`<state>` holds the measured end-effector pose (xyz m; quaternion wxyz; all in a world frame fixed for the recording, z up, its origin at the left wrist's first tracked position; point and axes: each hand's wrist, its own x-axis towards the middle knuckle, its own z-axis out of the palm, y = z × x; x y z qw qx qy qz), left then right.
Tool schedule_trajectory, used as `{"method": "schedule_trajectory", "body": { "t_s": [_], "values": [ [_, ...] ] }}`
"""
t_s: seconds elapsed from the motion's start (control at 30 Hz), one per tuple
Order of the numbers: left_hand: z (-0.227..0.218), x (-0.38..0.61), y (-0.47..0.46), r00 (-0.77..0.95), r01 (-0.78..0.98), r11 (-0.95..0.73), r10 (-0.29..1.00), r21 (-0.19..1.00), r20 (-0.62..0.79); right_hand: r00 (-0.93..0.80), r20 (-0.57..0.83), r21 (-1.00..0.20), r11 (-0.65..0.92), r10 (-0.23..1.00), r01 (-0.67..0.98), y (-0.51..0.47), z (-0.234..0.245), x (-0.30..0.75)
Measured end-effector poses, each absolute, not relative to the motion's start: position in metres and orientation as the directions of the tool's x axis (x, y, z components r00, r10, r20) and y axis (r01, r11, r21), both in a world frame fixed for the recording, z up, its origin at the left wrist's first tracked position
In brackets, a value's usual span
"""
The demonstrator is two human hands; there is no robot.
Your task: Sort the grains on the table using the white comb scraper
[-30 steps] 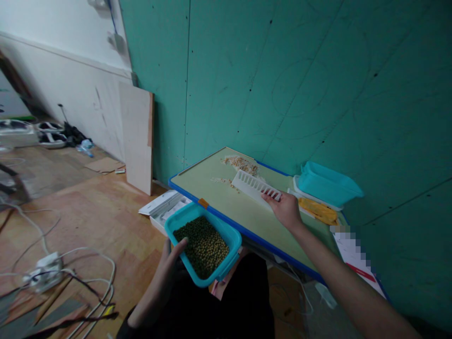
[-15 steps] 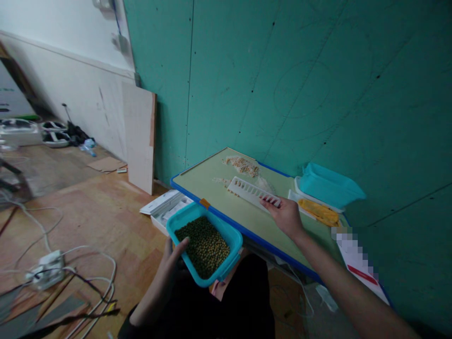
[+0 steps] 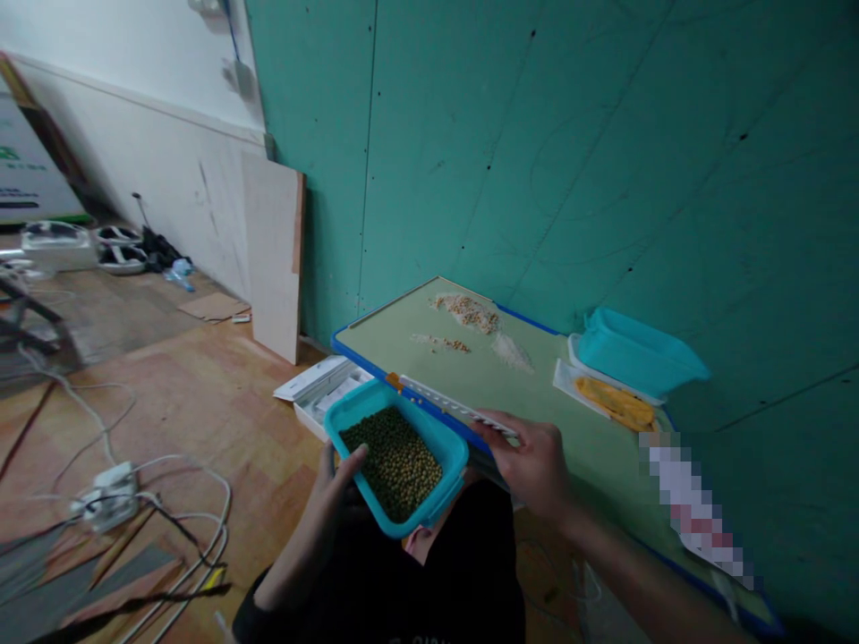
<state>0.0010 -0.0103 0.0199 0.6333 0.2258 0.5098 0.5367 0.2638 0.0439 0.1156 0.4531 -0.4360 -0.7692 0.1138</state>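
The right hand's (image 3: 533,462) fingers pinch a long white slotted plastic strip (image 3: 448,404), lengthwise along the green table's (image 3: 523,394) near edge; the left hand's (image 3: 335,478) fingers clasp a teal plastic bean tub (image 3: 366,400).

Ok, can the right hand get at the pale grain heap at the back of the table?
Probably yes: only bare table lies between the right hand and the grain heap, though that hand is gripping the white slotted strip.

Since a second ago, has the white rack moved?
Yes. The white rack went from the grain pile to the near edge of the table, in the right hand.
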Motion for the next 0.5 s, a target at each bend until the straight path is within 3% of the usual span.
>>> {"method": "schedule_trajectory", "body": {
  "t_s": [0.23,0.5],
  "values": [
    [0.021,0.004,-0.008,-0.093,-0.471,0.345,0.896,0.812,-0.434,-0.153,0.590,-0.614,0.564,0.792,0.552,0.045,0.120,0.256],
    [0.026,0.000,-0.010,-0.112,-0.469,0.324,0.901,0.822,-0.419,0.056,0.520,-0.709,0.394,0.852,0.585,0.160,0.139,0.288]
  ]
}}
